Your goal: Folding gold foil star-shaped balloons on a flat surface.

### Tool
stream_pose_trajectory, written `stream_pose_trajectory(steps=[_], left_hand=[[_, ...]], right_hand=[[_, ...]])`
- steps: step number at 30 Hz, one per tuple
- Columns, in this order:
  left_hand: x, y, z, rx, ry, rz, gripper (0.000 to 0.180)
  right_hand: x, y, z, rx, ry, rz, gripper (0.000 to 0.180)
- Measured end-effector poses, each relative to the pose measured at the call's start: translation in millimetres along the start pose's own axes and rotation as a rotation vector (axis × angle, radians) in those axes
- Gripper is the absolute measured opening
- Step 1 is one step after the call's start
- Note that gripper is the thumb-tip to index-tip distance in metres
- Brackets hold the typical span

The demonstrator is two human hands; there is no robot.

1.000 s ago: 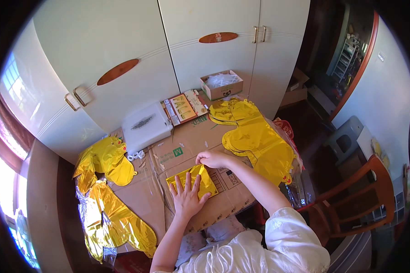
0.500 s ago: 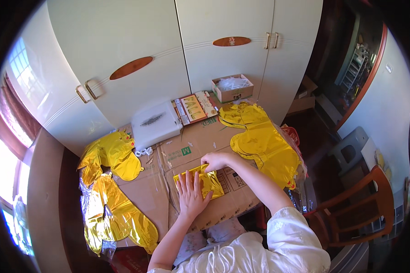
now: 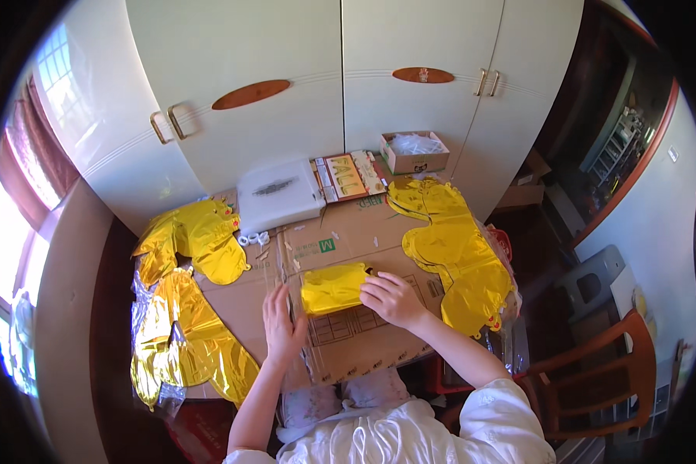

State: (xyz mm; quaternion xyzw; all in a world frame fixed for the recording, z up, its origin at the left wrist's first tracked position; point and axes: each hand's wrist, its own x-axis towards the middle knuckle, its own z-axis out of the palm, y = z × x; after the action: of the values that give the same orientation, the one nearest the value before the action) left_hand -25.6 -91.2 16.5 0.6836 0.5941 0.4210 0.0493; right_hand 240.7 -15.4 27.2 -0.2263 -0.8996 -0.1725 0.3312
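Observation:
A folded gold foil balloon (image 3: 332, 286) lies on flattened brown cardboard (image 3: 363, 232) in front of me. My right hand (image 3: 390, 298) presses on its right edge with the fingers curled over it. At the balloon's left edge my left hand (image 3: 282, 325) rests flat on the cardboard, fingers spread, fingertips touching a clear plastic sleeve around the balloon.
Flat gold foil balloons lie in a pile at the left (image 3: 185, 309) and another at the right (image 3: 452, 247). A white plastic packet (image 3: 278, 193), a printed card pack (image 3: 348, 176) and a small open box (image 3: 414, 151) sit by the white wardrobe doors (image 3: 325, 77). A wooden chair (image 3: 603, 379) stands right.
The folded balloon has been pressed into a tighter packet. My left hand slid off it to its left edge; my right hand moved from its top corner onto its right side.

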Motion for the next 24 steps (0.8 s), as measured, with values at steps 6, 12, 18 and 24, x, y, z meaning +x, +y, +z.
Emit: stream_pose_trajectory(steps=[6,12,18,24], left_hand=[[7,-14,29,-0.001,-0.222,-0.154,0.044],[34,-31,34,-0.123,-0.324,-0.359,0.060],[32,-42,38,-0.480,-0.319,-0.578,0.071],[25,-35,22,-0.561,-0.388,-0.484,0.053]], right_hand=[[-17,3,31,-0.012,-0.212,0.142,0.014],[-7,14,24,0.324,-0.138,0.335,0.043],[-12,21,33,0.967,-0.227,1.117,0.063],[-20,18,28,1.139,-0.232,1.026,0.059]])
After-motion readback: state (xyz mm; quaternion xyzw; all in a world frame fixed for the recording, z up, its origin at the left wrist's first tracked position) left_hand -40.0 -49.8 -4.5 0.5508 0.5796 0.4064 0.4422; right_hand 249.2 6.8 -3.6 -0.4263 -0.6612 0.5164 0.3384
